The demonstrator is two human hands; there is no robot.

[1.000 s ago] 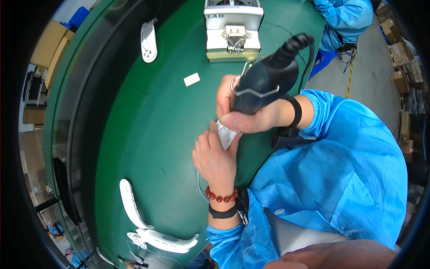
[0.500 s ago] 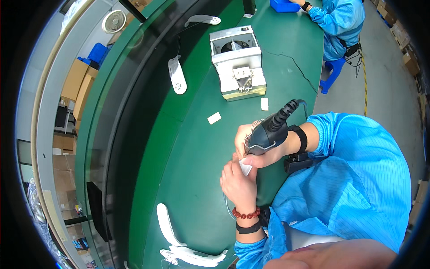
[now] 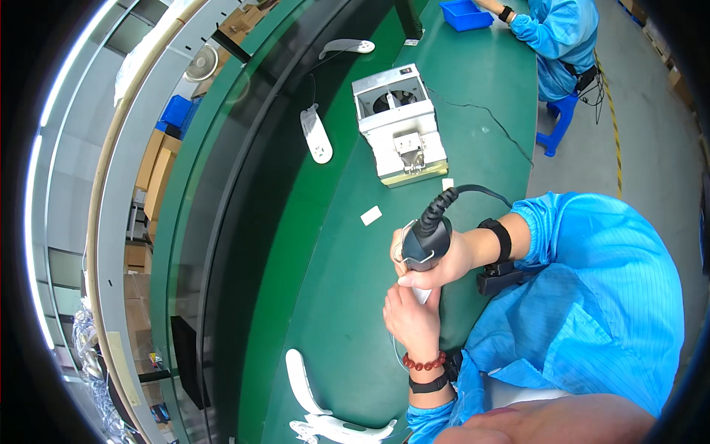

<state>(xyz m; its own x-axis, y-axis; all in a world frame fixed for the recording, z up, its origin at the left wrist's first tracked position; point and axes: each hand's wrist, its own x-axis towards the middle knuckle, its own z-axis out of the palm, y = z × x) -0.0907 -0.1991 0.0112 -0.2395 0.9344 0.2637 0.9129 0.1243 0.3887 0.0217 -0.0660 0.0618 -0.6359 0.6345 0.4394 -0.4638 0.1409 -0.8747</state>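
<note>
A black corded electric screwdriver (image 3: 427,243) with a wire hanging loop is gripped in my right hand (image 3: 455,265), its cord end up. The tool's tip is hidden below my fingers. Close beneath it, my left hand (image 3: 413,320) has its fingers closed on a small white piece (image 3: 421,295), mostly covered by both hands. A thin light cable (image 3: 395,346) runs down beside my left wrist.
A white-and-grey machine with a fan (image 3: 405,126) stands beyond my hands, near a small white card (image 3: 371,215). Curved white parts (image 3: 299,381) lie nearer, another white part (image 3: 316,137) farther left. A co-worker (image 3: 558,37) sits far right by a blue bin (image 3: 466,15).
The whole view has shifted, so the table things appear farther right and lower. My right hand has tipped the screwdriver more upright. Both hands stay together at the white piece.
</note>
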